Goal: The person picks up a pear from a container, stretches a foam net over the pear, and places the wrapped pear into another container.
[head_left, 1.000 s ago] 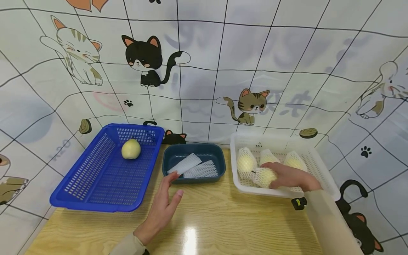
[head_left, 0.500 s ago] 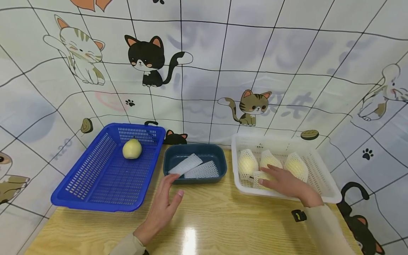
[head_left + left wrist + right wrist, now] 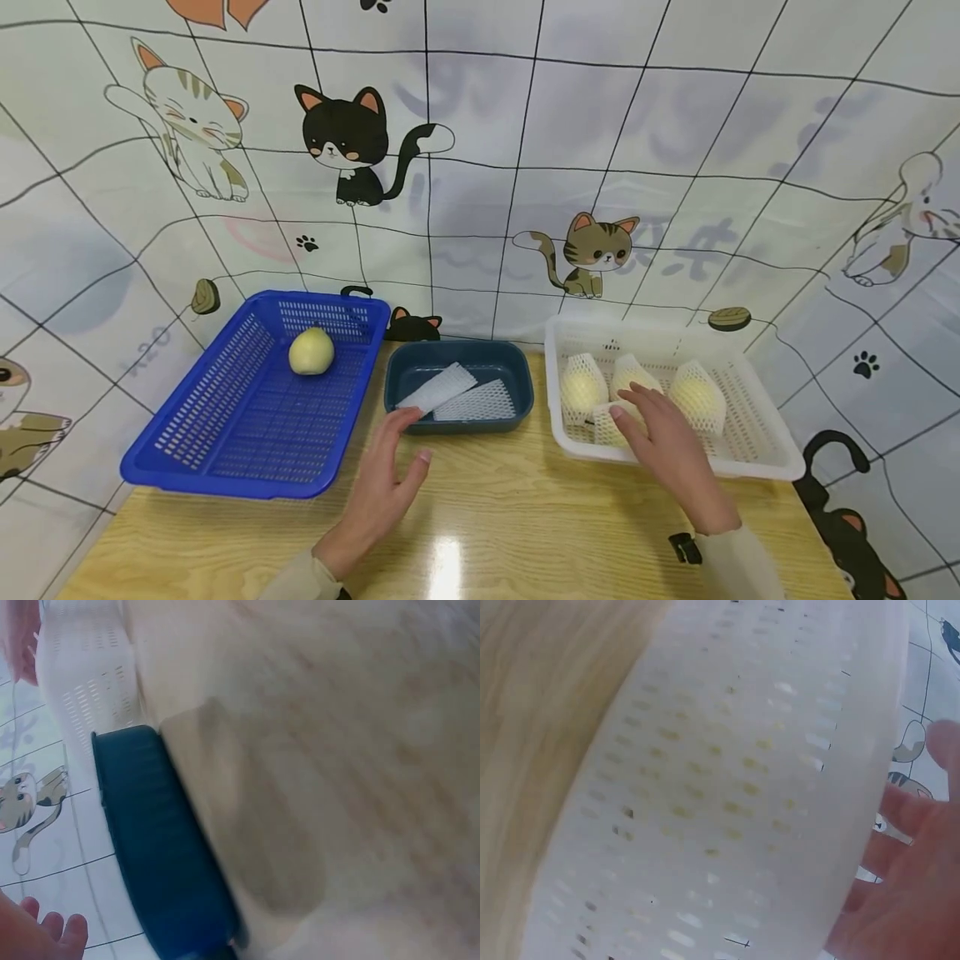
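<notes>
Inside the white basket [image 3: 750,457] are several pale yellow pears in white foam nets. My right hand [image 3: 671,454] hovers over its near rim, fingers spread loosely beside the front netted pear [image 3: 609,425] and partly covering it; whether a fingertip touches is unclear. My left hand [image 3: 378,492] holds nothing, its fingers relaxed, with the index fingertip at the near left corner of the dark teal tray [image 3: 457,427]. Two foam nets [image 3: 476,402] lie flat in that tray. A bare pear [image 3: 311,352] sits at the back of the blue basket [image 3: 262,442].
All three containers stand in a row on the wooden table [image 3: 510,517], against a cat-printed wall sheet [image 3: 480,192]. In the right wrist view the white basket's perforated side [image 3: 712,787] fills the middle. A dark buckle [image 3: 684,548] hangs by the right sleeve.
A second ago my right hand held the front netted pear. It has let go and drawn back towards me, leaving the pear in the white basket. My left hand has stayed put.
</notes>
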{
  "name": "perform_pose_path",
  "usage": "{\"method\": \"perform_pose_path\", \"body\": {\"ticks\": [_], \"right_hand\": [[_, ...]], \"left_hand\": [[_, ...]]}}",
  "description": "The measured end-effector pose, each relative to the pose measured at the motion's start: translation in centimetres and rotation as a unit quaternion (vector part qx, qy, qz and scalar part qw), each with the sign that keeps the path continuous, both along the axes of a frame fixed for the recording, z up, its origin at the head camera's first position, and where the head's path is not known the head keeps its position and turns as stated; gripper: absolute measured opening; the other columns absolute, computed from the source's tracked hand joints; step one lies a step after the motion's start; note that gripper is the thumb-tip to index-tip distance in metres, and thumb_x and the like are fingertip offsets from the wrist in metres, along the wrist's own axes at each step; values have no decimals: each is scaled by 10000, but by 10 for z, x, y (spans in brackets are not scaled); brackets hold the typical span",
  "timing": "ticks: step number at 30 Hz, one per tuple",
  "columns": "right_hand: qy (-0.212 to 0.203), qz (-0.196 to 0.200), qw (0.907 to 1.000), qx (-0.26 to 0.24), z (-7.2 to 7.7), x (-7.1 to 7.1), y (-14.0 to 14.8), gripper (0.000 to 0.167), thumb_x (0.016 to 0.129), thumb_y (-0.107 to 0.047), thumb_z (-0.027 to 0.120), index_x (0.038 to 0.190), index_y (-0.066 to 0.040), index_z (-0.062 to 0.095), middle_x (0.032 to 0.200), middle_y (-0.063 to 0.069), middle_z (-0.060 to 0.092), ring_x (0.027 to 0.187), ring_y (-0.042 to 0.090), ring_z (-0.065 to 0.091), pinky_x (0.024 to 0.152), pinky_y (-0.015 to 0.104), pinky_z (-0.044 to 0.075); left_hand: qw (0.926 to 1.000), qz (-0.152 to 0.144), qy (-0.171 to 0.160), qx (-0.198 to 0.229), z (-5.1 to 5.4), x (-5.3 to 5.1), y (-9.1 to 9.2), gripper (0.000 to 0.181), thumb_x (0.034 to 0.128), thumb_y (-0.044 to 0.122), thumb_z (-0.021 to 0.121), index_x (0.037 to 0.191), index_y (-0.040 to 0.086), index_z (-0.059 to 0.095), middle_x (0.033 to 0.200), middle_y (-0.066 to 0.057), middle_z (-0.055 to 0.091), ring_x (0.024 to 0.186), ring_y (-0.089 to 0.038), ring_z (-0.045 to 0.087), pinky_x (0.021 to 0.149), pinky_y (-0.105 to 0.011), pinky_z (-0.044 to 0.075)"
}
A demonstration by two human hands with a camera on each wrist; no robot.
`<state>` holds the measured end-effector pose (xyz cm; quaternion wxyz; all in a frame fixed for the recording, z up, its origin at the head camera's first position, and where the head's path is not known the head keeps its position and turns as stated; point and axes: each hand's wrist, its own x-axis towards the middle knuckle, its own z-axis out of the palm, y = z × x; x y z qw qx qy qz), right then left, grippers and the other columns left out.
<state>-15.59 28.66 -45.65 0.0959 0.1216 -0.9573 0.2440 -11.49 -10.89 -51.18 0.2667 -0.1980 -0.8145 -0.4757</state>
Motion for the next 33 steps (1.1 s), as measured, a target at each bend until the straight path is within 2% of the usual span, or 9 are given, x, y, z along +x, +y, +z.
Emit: {"method": "perform_pose_path", "body": {"ticks": [4,9,16,19,22,24,27,29,33], "right_hand": [[572,-59,9981,-202,-2,3,-7,498,1095,-358,515,1386,40,586,1526,279,458,1421,548,336,1107,711,271],[1280,15,9908,-447,-1,11,-22,398,1058,-272,598,1313,31,638,1481,248,521,1403,524,382,1094,696,304],[2271,577,9704,-581,4,24,-58,320,1007,-202,662,1243,15,677,1426,208,585,1357,472,473,1044,654,395],[2376,767,9661,-649,3,33,-83,296,982,-196,671,1217,-17,694,1392,154,622,1320,404,536,1025,588,446],[1926,902,9732,-877,2,44,-113,281,977,-211,684,1229,-90,701,1364,43,653,1281,283,588,986,513,506],[1387,1041,9777,-1186,0,50,-133,273,988,-217,680,1245,-126,699,1343,-9,667,1251,224,611,963,473,534],[415,1336,9741,-1774,-1,53,-160,271,1018,-243,653,1268,-145,694,1302,-35,683,1177,186,641,923,418,559],[-361,1584,9605,-2258,-2,51,-176,273,1043,-266,619,1282,-152,683,1281,-26,689,1147,176,650,927,379,556],[-1664,1966,9156,-3088,-10,44,-203,294,1073,-310,563,1300,-150,662,1282,17,682,1102,174,669,907,321,544]], "left_hand": [[9998,-39,196,66,13,3,-5,546,882,-32,685,1406,46,550,1460,-88,528,1335,-304,507,1112,-170,321],[9999,117,73,-73,37,9,-17,557,880,-42,698,1404,84,562,1461,-65,524,1352,-271,493,1080,-207,354],[9984,358,388,-190,65,12,-44,506,859,-74,679,1346,41,603,1422,-92,563,1314,-267,520,1082,-154,328],[9969,543,523,-212,76,13,-59,479,862,-89,672,1325,24,621,1400,-112,585,1298,-211,530,1061,-144,338],[9952,839,450,-210,85,13,-78,450,889,-78,661,1323,38,634,1383,-109,596,1278,-97,515,1034,-137,343],[9937,1038,373,-186,90,12,-91,441,897,-67,654,1326,38,637,1376,-112,597,1274,-43,497,1020,-137,352],[9912,1283,167,-261,94,6,-110,421,923,-35,647,1339,25,626,1385,-129,587,1278,-74,495,1009,-130,355],[9894,1397,-23,-395,98,-1,-122,402,946,-3,645,1347,16,614,1385,-142,584,1294,-173,508,1005,-137,359],[9845,1433,-640,-780,109,-21,-139,391,1012,115,612,1383,-3,569,1406,-219,548,1282,-402,501,1042,-408,424]]}}
